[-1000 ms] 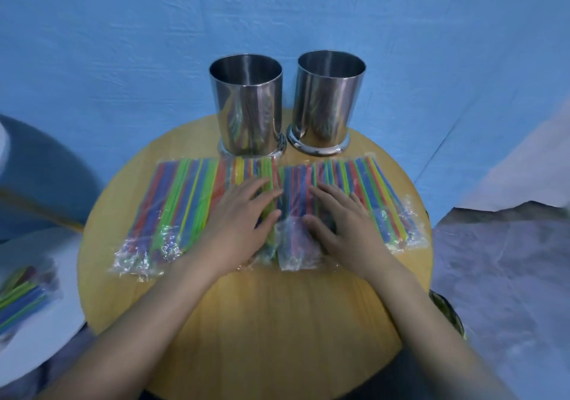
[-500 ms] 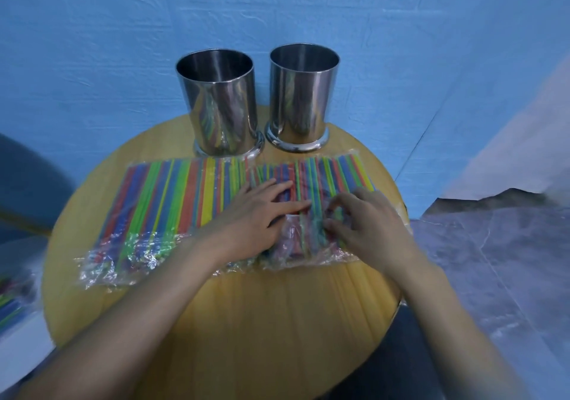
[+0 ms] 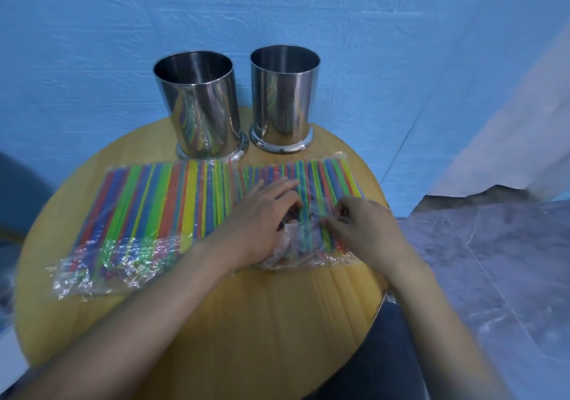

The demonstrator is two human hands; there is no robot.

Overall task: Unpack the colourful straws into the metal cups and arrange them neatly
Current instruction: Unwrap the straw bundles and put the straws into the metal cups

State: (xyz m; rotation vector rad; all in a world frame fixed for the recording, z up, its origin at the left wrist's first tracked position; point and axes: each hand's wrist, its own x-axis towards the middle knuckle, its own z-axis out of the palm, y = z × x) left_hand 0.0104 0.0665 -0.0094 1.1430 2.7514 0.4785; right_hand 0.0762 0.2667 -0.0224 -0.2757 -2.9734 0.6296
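1. Shifted since earlier, left hand [image 3: 262,219] and right hand [image 3: 365,230] meet on the right straw pack [image 3: 331,176], centre frame, below the metal cups [image 3: 197,103].
2. Right fingers [image 3: 332,222] pinch its wrapper; left fingers' [image 3: 285,186] grip unclear.

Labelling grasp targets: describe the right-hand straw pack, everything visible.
The right straw pack is a clear crinkly plastic bag of thin red, blue, green and yellow straws. It lies flat on the wooden table before the right metal cup. The left hand presses on it; the right hand pinches its wrapper.
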